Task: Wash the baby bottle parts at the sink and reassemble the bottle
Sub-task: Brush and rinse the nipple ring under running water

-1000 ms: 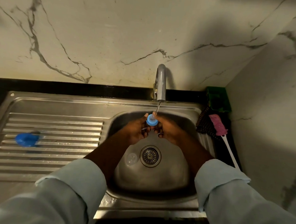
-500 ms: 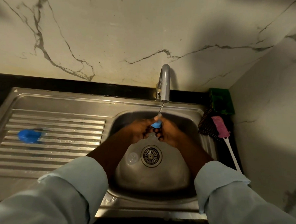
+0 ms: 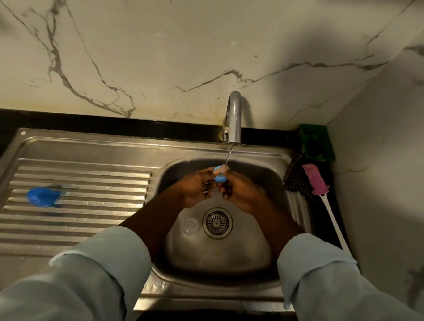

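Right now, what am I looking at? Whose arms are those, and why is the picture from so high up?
A person wears a camera on their head, so you look down along their own arms. The left hand and right hand share a grip on a small blue bottle part under water running from the tap. Another blue piece lies on the ridged draining board. A clear round piece rests in the sink beside the drain. A pink brush lies at the right.
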`<state>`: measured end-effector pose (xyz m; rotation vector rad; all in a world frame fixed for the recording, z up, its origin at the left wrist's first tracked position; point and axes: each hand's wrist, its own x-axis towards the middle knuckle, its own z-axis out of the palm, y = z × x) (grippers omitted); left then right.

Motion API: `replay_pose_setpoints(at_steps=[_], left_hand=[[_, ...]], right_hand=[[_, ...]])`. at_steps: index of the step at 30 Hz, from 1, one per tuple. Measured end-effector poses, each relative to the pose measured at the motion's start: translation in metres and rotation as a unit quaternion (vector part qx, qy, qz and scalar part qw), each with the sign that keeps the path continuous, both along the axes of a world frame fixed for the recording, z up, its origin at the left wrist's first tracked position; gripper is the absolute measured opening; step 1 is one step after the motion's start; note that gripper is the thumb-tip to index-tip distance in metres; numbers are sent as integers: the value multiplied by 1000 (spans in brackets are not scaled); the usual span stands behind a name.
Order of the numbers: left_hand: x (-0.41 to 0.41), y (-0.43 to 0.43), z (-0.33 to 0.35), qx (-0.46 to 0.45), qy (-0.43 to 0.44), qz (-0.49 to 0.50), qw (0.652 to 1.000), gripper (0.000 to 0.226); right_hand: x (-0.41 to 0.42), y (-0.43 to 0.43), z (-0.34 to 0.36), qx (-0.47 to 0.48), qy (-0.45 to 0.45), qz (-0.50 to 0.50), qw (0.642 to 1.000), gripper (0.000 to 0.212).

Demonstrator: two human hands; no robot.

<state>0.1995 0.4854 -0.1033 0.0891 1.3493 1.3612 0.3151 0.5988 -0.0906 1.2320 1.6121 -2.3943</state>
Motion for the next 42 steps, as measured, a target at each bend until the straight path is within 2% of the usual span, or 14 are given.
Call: replay_pose_setpoints(at_steps=[4, 13, 17, 19, 23, 25, 27, 28, 30, 33, 36, 38, 39, 42], left_hand=[[-4, -3, 0, 9, 1, 24, 1000, 32], [4, 3, 14, 39, 98, -37, 994, 34], [9, 11, 10, 33, 212, -6, 977, 18], [5, 12, 4, 42, 317, 15, 948, 17], [0, 15, 8, 38, 534, -27, 844, 12], [-4, 17, 10, 19, 587, -39, 808, 15], [-6, 15, 11, 8, 614, -51, 788, 18], [-5, 13, 11, 11, 610, -48, 791, 18], [-1, 11, 12, 15, 563, -20, 826, 17], [4, 18, 8, -49, 490, 27, 870, 22], [-4, 22, 4, -84, 340, 106, 931, 28], [-4, 23, 9, -72, 173, 152, 970, 22], [-1, 24, 11, -76, 109, 155, 979, 21], [6, 21, 13, -113, -10, 126, 986, 30]], right_hand=[[6, 0, -5, 7, 36, 25, 999, 23], [4, -2, 1, 68, -9, -4, 998, 38], [-1, 2, 6, 108, -31, -33, 993, 35], [-4, 2, 6, 96, -33, -37, 994, 32], [-11, -2, 3, 47, -27, -85, 995, 19], [-12, -3, 3, 19, -22, -109, 994, 18], [-11, -2, 3, 6, -20, -115, 993, 24], [-10, -2, 5, 5, -19, -109, 994, 29], [-11, -5, 7, 9, -25, -98, 995, 37], [-9, -11, 3, 23, -21, -99, 995, 27], [-3, -14, 4, 151, 47, -14, 987, 31], [-4, -13, 0, 291, 78, 37, 953, 30], [-6, -11, -3, 363, 67, 54, 928, 29], [-7, -4, -13, 557, 14, 55, 829, 35]])
